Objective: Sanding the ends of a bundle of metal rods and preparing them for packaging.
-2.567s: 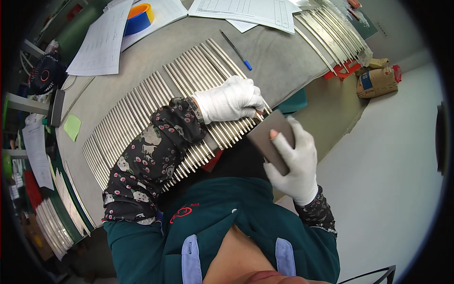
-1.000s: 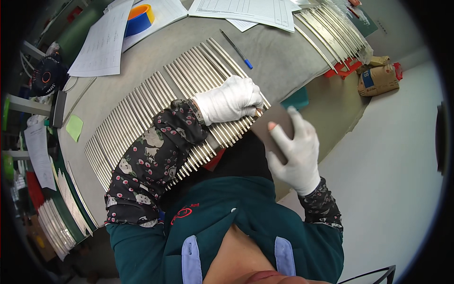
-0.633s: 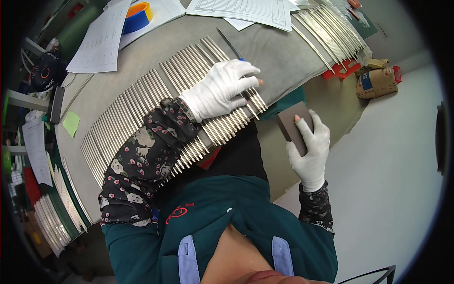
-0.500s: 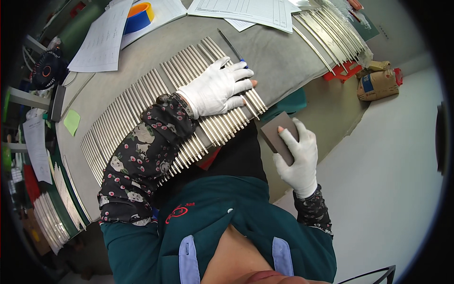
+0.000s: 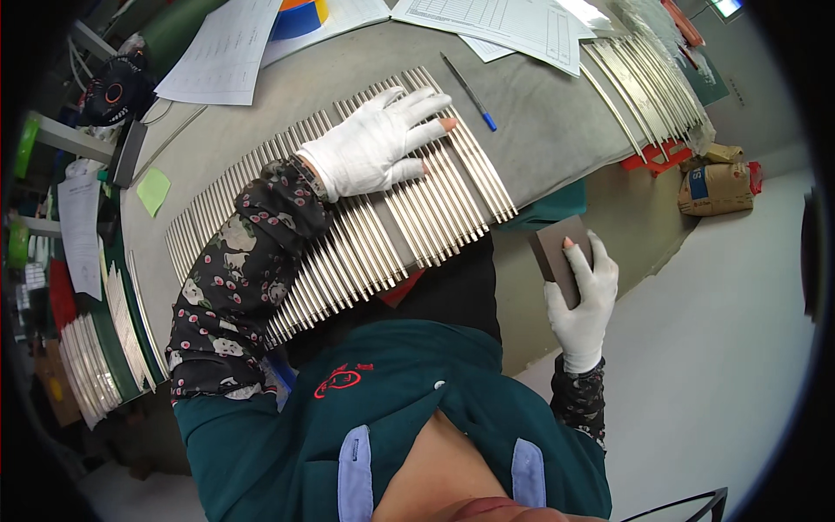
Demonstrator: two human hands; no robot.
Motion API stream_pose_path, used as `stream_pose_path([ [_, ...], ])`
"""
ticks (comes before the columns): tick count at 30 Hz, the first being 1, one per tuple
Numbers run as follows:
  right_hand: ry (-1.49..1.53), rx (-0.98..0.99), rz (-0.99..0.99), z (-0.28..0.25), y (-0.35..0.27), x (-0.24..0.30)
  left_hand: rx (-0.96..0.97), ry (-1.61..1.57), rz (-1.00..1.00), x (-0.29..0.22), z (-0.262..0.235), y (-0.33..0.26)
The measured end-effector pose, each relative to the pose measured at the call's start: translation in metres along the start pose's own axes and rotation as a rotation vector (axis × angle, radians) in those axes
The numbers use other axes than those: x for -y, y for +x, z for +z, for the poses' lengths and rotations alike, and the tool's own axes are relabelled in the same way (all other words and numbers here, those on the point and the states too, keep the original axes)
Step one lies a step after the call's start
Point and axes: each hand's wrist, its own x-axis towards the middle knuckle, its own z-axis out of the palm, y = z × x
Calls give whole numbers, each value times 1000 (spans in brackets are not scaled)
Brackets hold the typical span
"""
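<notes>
Gloved left hand (image 5: 378, 143) lies flat, fingers spread, on the far right part of the row of metal rods (image 5: 348, 226); gloved right hand (image 5: 583, 300) grips a grey-brown sanding block (image 5: 557, 257) off the table's near edge.

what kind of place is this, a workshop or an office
Most likely a small metalworking or finishing workshop: a long row of metal rods covers the bench under the gloved left hand, the right hand holds a dark sanding block, and work sheets lie nearby.

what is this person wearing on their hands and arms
Both the left hand and the right hand wear white knit gloves with the fingertips cut away. The forearms are covered by dark sleeves printed with small pink and pale flower-like shapes, gathered at the wrist.
</notes>
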Motion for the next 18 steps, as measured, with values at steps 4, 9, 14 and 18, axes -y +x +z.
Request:
stream_pose_path([
  [4,-7,-7,12,1,1,-3,140,132,-60,9,5,-21],
  [9,-5,-7,-24,5,6,-1,143,155,-78,7,7,-16],
  [14,-22,-2,-32,4,8,1,28,2,31,-13,10,11],
  [18,-14,14,-26,0,13,11,-34,-222,143,-34,11,36],
])
